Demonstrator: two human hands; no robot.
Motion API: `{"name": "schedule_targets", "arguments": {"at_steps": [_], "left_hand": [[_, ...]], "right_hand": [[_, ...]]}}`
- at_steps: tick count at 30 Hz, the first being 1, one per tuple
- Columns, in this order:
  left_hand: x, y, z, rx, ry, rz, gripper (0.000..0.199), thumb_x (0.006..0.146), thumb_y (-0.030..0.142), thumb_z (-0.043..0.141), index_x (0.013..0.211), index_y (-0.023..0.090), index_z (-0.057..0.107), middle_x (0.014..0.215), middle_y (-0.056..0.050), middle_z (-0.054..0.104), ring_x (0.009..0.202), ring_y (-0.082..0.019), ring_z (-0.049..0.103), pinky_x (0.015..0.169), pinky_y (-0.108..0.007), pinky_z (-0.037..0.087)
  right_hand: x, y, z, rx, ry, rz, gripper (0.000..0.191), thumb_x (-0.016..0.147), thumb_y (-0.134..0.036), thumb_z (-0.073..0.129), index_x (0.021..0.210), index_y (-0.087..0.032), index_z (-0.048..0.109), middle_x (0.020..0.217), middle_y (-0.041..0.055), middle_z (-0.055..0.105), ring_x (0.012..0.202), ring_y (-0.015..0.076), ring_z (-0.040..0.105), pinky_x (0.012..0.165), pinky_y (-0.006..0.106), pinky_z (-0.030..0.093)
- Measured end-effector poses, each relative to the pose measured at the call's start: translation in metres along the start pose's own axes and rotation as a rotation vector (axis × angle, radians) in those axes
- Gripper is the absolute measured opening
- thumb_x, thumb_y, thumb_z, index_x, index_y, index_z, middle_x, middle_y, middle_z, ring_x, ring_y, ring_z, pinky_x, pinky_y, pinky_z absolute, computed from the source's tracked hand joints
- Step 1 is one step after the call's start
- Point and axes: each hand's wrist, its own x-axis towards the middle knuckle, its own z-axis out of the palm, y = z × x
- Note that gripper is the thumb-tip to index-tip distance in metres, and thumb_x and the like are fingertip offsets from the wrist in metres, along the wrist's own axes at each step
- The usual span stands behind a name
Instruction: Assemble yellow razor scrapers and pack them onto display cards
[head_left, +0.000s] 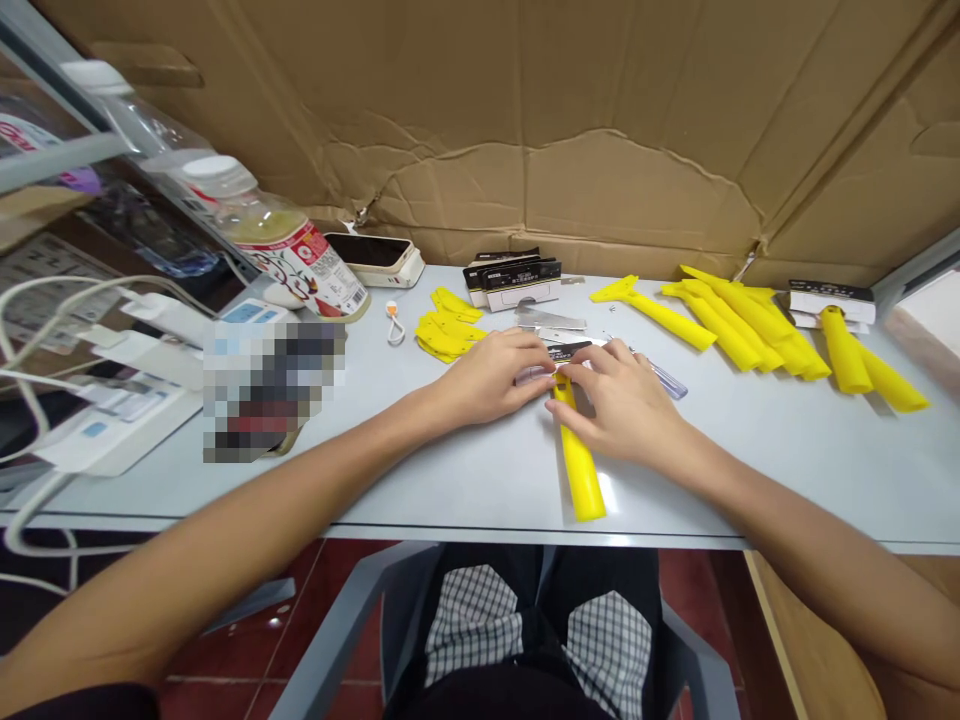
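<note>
Pale table [480, 480] against a cardboard wall [585, 110]

My right hand [619, 400] is nearly closed, thumb and fingers about the far end of a yellow tool [581, 475], which points back toward me near the table's front edge. My left hand [499, 378] is half curled, fingertips at that same end; whether they grip, I cannot tell. More yellow tools [772, 330] lie to my right, flat yellow pieces [446, 338] to my left. Beyond these stands a labelled bottle [300, 255]; red floor tiles [240, 655] show below.
</note>
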Motion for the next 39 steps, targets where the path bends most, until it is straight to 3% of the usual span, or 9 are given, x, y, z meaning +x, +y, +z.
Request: {"name": "schedule_targets", "arguments": {"at_steps": [5,11,15,18,22,24,27,31,39], "left_hand": [[-0.001,-0.001,-0.001,0.042,-0.021,0.013,0.018,0.099,0.035,0.07,0.105,0.027,0.085,0.108,-0.011,0.077,0.103,-0.031,0.068,0.098,-0.045,0.048],[-0.001,0.0,-0.001,0.068,-0.01,0.029,0.022,0.101,0.039,0.067,0.106,0.026,0.084,0.109,-0.012,0.078,0.105,-0.031,0.069,0.098,-0.046,0.049],[-0.001,-0.002,-0.002,0.037,-0.009,0.017,0.019,0.098,0.036,0.069,0.107,0.028,0.084,0.11,-0.01,0.079,0.107,-0.031,0.07,0.101,-0.046,0.05],[-0.001,0.001,-0.002,-0.01,0.013,-0.007,0.017,0.096,0.035,0.071,0.104,0.028,0.084,0.109,-0.01,0.081,0.106,-0.031,0.071,0.101,-0.045,0.051],[0.0,0.011,-0.001,-0.177,0.233,-0.163,0.018,0.096,0.034,0.071,0.098,0.026,0.086,0.109,-0.009,0.083,0.107,-0.03,0.073,0.108,-0.047,0.052],[0.002,0.016,-0.002,-0.368,0.413,-0.285,0.022,0.098,0.036,0.068,0.098,0.023,0.086,0.114,-0.01,0.083,0.116,-0.03,0.072,0.115,-0.048,0.049],[0.005,0.02,-0.005,-0.859,0.605,-0.454,0.024,0.098,0.036,0.066,0.097,0.019,0.083,0.124,-0.014,0.081,0.13,-0.031,0.069,0.122,-0.048,0.048],[0.005,0.021,-0.003,-1.236,0.669,-0.616,0.024,0.094,0.034,0.064,0.101,0.017,0.079,0.134,-0.019,0.077,0.14,-0.032,0.065,0.124,-0.046,0.051],[0.003,0.022,0.001,-1.265,0.702,-0.608,0.027,0.094,0.038,0.063,0.106,0.019,0.077,0.138,-0.016,0.076,0.145,-0.033,0.063,0.126,-0.045,0.051]], "right_hand": [[0.004,0.014,-0.004,0.085,-0.028,-0.061,0.048,0.107,-0.056,0.054,0.129,-0.02,0.079,0.133,0.015,0.074,0.12,0.0396,0.059,0.098,0.057,0.05],[0.012,0.032,-0.009,0.311,0.045,-0.111,0.04,0.11,-0.048,0.052,0.112,-0.019,0.08,0.114,0.0119,0.08,0.108,0.0317,0.068,0.099,0.049,0.05],[0.017,0.04,-0.013,0.526,0.151,-0.006,0.047,0.11,-0.056,0.05,0.093,-0.022,0.078,0.1,0.011,0.078,0.096,0.0298,0.07,0.091,0.048,0.053],[0.021,0.046,-0.015,0.919,0.187,0.19,0.046,0.106,-0.064,0.056,0.097,-0.025,0.078,0.109,0.0114,0.079,0.108,0.0327,0.073,0.098,0.052,0.057],[0.026,0.055,-0.016,1.438,0.181,0.414,0.038,0.099,-0.061,0.071,0.107,-0.024,0.077,0.12,0.0129,0.08,0.124,0.0314,0.074,0.119,0.053,0.054],[0.027,0.06,-0.016,1.522,0.174,0.467,0.04,0.099,-0.061,0.07,0.107,-0.023,0.076,0.123,0.0147,0.079,0.127,0.0311,0.074,0.124,0.053,0.051],[0.029,0.064,-0.017,1.543,0.167,0.501,0.046,0.1,-0.066,0.062,0.109,-0.023,0.073,0.135,0.017,0.076,0.135,0.0327,0.07,0.124,0.055,0.051],[0.029,0.062,-0.015,1.544,0.153,0.501,0.05,0.097,-0.072,0.06,0.109,-0.025,0.07,0.141,0.0184,0.072,0.14,0.0344,0.066,0.121,0.055,0.055],[0.03,0.048,-0.01,1.626,0.244,0.568,0.038,0.095,-0.064,0.068,0.104,-0.026,0.072,0.132,0.0129,0.078,0.137,0.0306,0.069,0.128,0.051,0.049]]}}
